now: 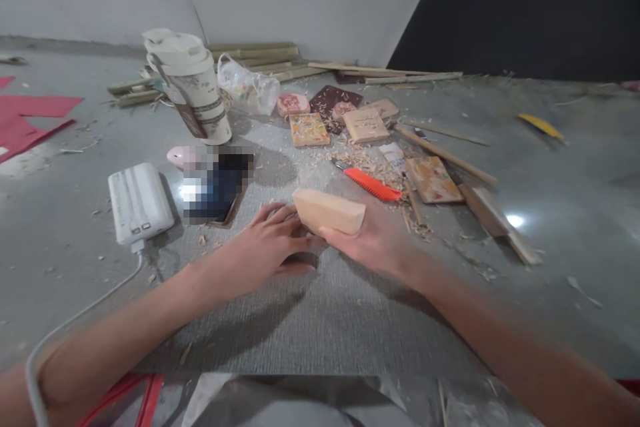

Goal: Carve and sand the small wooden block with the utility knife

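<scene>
My right hand [373, 240] grips a pale wooden block [329, 211] a little above the grey mat [310, 320], with my thumb along the block's near side. Just left of the block, my left hand [273, 243] has its fingers stretched out, their tips touching or almost touching the block's left end. An orange-handled tool [373, 184] lies in wood shavings just beyond the block.
A white power bank [139, 203] with a cable lies at the left, next to a phone [217, 190]. Behind stand a tall cup [193, 83], a plastic bag [249, 88], several carved wooden blocks [365, 125] and bamboo strips [445, 155]. Red paper [30, 117] lies far left.
</scene>
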`<state>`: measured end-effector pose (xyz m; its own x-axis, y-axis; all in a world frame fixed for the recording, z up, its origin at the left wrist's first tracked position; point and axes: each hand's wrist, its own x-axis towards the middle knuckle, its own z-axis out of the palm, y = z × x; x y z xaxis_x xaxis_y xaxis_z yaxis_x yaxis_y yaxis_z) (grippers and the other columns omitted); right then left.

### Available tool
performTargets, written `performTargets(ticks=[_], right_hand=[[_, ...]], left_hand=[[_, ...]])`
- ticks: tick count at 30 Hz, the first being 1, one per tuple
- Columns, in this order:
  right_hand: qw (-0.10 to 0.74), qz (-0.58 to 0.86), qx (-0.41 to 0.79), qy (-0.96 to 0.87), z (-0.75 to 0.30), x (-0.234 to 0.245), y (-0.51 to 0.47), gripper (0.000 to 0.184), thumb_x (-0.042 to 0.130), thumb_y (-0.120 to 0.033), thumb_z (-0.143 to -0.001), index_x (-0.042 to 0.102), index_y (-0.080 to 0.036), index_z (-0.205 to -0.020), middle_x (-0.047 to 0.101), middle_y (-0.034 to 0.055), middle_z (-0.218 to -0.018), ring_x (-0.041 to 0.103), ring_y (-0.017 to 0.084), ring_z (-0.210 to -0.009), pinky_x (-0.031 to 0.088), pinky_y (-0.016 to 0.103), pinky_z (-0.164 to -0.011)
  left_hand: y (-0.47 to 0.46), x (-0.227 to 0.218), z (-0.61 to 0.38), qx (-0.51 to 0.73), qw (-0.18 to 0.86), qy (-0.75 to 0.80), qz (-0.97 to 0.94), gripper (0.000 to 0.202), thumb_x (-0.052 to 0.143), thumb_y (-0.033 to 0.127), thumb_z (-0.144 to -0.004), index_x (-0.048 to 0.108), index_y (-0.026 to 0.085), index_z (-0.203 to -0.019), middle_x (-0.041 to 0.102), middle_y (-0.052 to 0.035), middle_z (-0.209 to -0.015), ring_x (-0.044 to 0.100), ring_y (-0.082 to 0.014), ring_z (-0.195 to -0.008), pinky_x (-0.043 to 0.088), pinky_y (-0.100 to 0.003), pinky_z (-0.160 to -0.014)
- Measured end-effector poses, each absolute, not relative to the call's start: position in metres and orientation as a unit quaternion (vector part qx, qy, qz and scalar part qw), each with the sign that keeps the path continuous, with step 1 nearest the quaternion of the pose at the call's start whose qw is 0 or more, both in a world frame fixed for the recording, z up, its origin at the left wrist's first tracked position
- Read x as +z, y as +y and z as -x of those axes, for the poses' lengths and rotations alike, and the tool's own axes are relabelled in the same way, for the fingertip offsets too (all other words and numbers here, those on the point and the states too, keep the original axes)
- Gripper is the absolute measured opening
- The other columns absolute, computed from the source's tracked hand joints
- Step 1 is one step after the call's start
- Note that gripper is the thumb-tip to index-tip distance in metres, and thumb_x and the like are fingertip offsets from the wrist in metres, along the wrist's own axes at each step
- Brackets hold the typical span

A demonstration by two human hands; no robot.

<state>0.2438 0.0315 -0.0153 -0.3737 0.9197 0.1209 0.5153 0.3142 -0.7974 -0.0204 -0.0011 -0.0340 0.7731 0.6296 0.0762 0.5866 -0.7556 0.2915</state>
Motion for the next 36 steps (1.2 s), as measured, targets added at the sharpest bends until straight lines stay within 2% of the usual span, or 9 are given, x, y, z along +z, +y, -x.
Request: performTargets(ticks=[3,6,9,13,16,19,22,32,36], right_hand=[[0.308,0.464,0.358,-0.749,-0.244,-0.014,0.030,0.036,0.083,-0.043,-0.093,0.082,-0.028,-0.125,0.085,0.0082,-0.120,0.080,0.033,-0.111,0.065,0.050,-0.100],[0.270,0.471,0.370,-0.754,-0.244,-0.013,0.030,0.030,0.081,-0.043,-0.094,0.084,-0.027,-0.119,0.086,0.0077,-0.107,0.082,0.033,-0.097,0.067,0.050,-0.090],[0.289,0.457,0.376,-0.753,-0.245,-0.013,0.031,0.030,0.082,-0.041,-0.094,0.083,-0.029,-0.121,0.086,0.0059,-0.116,0.081,0.033,-0.106,0.067,0.049,-0.093],[0.276,0.455,0.376,-0.759,-0.245,-0.014,0.032,0.030,0.083,-0.040,-0.093,0.084,-0.028,-0.120,0.086,0.0057,-0.109,0.082,0.034,-0.105,0.067,0.049,-0.093],[0.308,0.451,0.381,-0.746,-0.245,-0.013,0.030,0.030,0.077,-0.043,-0.099,0.082,-0.030,-0.125,0.086,0.0053,-0.118,0.081,0.032,-0.112,0.066,0.049,-0.099],[0.282,0.467,0.360,-0.757,-0.245,-0.013,0.030,0.029,0.081,-0.043,-0.095,0.084,-0.028,-0.119,0.087,0.0062,-0.109,0.082,0.034,-0.105,0.067,0.048,-0.092],[0.298,0.460,0.362,-0.755,-0.245,-0.013,0.031,0.034,0.079,-0.039,-0.096,0.081,-0.028,-0.128,0.086,0.0061,-0.121,0.081,0.032,-0.111,0.066,0.048,-0.098],[0.288,0.451,0.383,-0.753,-0.253,-0.020,0.036,0.030,0.081,-0.044,-0.094,0.082,-0.029,-0.120,0.086,0.0074,-0.114,0.082,0.033,-0.107,0.067,0.048,-0.093],[0.453,0.494,0.389,-0.632,-0.263,-0.023,0.061,0.032,0.086,-0.044,-0.085,0.079,-0.026,-0.110,0.083,0.0089,-0.110,0.078,0.032,-0.107,0.065,0.039,-0.077]], left_hand=[[-0.001,-0.033,0.021,0.088,0.118,0.326,-0.934,0.051,0.065,0.057,-0.112,0.064,0.038,-0.159,0.056,-0.0125,-0.170,0.046,-0.0376,-0.161,0.031,-0.057,-0.131],[-0.001,-0.032,0.021,0.072,0.129,0.324,-0.934,0.048,0.064,0.058,-0.111,0.068,0.038,-0.155,0.061,-0.0112,-0.165,0.048,-0.0374,-0.158,0.032,-0.057,-0.130],[-0.001,-0.030,0.020,0.077,0.130,0.334,-0.930,0.049,0.064,0.060,-0.111,0.067,0.039,-0.155,0.057,-0.0123,-0.168,0.044,-0.0406,-0.160,0.034,-0.060,-0.128],[-0.002,-0.028,0.020,0.067,0.152,0.331,-0.929,0.045,0.066,0.055,-0.111,0.070,0.038,-0.153,0.061,-0.0118,-0.163,0.047,-0.0398,-0.157,0.035,-0.059,-0.128],[-0.002,-0.028,0.020,0.076,0.151,0.338,-0.926,0.050,0.065,0.053,-0.112,0.064,0.039,-0.160,0.050,-0.0120,-0.175,0.039,-0.0426,-0.164,0.031,-0.062,-0.130],[-0.001,-0.030,0.021,0.084,0.163,0.334,-0.925,0.051,0.069,0.054,-0.110,0.065,0.041,-0.159,0.053,-0.0095,-0.173,0.040,-0.0421,-0.164,0.029,-0.062,-0.132],[0.000,-0.032,0.021,0.081,0.164,0.336,-0.924,0.054,0.070,0.057,-0.108,0.064,0.041,-0.160,0.052,-0.0106,-0.175,0.037,-0.0434,-0.166,0.029,-0.064,-0.132],[0.001,-0.031,0.021,0.081,0.166,0.330,-0.926,0.051,0.067,0.059,-0.109,0.067,0.041,-0.157,0.053,-0.0112,-0.174,0.035,-0.0436,-0.168,0.031,-0.066,-0.132],[0.002,-0.035,0.020,0.092,0.139,0.332,-0.928,0.050,0.067,0.052,-0.111,0.065,0.041,-0.160,0.043,-0.0151,-0.180,0.030,-0.0465,-0.171,0.033,-0.071,-0.130]])
